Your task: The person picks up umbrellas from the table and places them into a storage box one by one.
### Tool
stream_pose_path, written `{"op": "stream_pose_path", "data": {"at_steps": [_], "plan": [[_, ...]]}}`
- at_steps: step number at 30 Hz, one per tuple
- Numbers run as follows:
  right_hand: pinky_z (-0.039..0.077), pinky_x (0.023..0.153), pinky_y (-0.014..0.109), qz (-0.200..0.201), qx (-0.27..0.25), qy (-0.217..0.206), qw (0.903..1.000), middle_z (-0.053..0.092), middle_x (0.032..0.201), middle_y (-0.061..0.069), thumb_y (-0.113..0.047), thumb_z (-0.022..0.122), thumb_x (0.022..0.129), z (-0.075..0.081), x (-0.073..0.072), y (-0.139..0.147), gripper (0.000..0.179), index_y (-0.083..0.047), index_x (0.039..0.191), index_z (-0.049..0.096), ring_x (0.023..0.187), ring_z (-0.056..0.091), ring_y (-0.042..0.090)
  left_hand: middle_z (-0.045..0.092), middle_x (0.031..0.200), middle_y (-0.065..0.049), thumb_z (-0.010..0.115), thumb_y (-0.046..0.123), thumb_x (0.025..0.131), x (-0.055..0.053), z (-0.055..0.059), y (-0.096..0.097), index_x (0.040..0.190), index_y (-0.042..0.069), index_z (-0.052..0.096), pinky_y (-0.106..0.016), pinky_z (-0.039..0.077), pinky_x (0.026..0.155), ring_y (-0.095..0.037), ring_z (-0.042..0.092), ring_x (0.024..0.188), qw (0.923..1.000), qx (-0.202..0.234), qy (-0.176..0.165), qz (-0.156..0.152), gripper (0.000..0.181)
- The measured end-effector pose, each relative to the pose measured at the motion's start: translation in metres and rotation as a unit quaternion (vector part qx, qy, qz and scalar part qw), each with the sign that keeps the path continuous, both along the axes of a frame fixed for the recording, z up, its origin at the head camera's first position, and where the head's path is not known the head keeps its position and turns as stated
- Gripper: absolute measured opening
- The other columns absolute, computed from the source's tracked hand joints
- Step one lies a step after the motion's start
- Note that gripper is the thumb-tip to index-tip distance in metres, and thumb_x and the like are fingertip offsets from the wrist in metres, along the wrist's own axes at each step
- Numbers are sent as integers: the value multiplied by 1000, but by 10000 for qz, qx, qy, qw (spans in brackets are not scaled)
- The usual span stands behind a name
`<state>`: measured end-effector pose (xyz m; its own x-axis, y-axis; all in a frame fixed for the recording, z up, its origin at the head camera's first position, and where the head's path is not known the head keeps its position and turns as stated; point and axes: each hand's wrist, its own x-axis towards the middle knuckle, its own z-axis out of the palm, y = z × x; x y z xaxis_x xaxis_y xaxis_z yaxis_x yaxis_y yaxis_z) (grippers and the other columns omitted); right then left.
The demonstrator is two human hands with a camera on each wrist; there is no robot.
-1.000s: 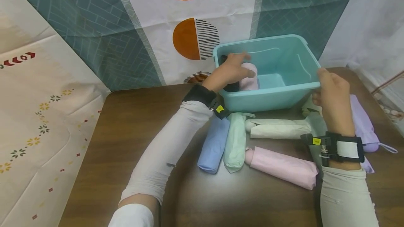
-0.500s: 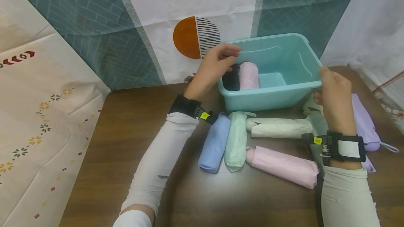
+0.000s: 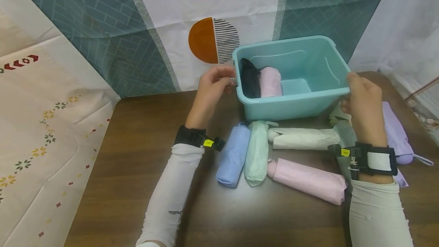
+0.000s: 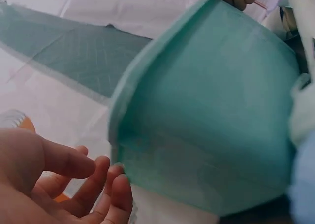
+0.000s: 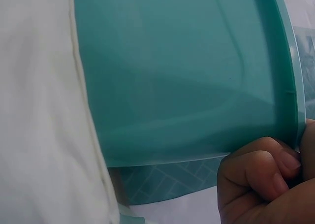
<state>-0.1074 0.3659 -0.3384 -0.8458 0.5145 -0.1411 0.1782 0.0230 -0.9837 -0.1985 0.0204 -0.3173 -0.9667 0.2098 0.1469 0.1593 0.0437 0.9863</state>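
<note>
A light teal plastic bin (image 3: 288, 109) stands at the back of the table, its near side propped higher than the table behind several folded umbrellas. Inside it, at the left end, lie a black folded umbrella (image 3: 249, 81) and a pink folded umbrella (image 3: 270, 81). My right hand (image 3: 365, 109) grips the bin's right rim, thumb on top and fingers curled beneath. Beside the left end wall is my left hand (image 3: 213, 89), fingers loosely bent and holding nothing. In the left wrist view its fingertips come close to the bin's rim; whether they touch I cannot tell.
In front of the bin lie a blue umbrella (image 3: 234, 155), a mint umbrella (image 3: 256, 155), a cream umbrella (image 3: 305, 139) and a pink umbrella (image 3: 308, 181). Lavender umbrella fabric (image 3: 396, 132) shows right of my right wrist. A patterned cloth (image 3: 144, 37) hangs behind the table.
My left hand has come up out of the bin, passed over its left rim and lowered outside the left end. My right hand keeps its hold on the right rim.
</note>
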Motion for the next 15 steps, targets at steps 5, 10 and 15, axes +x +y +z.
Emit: {"op": "stream_pose_path", "data": {"at_steps": [5, 10, 15], "plan": [[33, 46, 29, 24, -34, 77, 10000, 43, 80, 5, -53, 61, 89, 0, 1, -2, 47, -7, 94, 55, 59, 42, 16, 60, 117, -13, 53, 8, 97, 12, -31, -15, 121, 8, 61, -39, 50, 81, -33, 58, 98, 9985, -117, -530, -77, 25], [36, 47, 27, 26, -135, 183, 9997, 43, 80, 4, -51, 62, 90, 0, 1, -1, 45, -6, 92, 55, 58, 43, 15, 57, 122, -10, 54, 20, 99, 25, -59, -22, 130, 11, 55, -40, 49, 82, -31, 57, 105, 9817, -1178, -1258, -810, 32], [40, 49, 24, 19, -411, 411, 9983, 44, 80, 3, -47, 64, 89, -1, 0, -1, 42, -5, 90, 56, 57, 44, 13, 54, 125, -6, 54, 37, 98, 32, -74, -22, 134, 14, 51, -38, 48, 85, -26, 55, 108, 9537, -1941, -1656, -1594, 42]]}}
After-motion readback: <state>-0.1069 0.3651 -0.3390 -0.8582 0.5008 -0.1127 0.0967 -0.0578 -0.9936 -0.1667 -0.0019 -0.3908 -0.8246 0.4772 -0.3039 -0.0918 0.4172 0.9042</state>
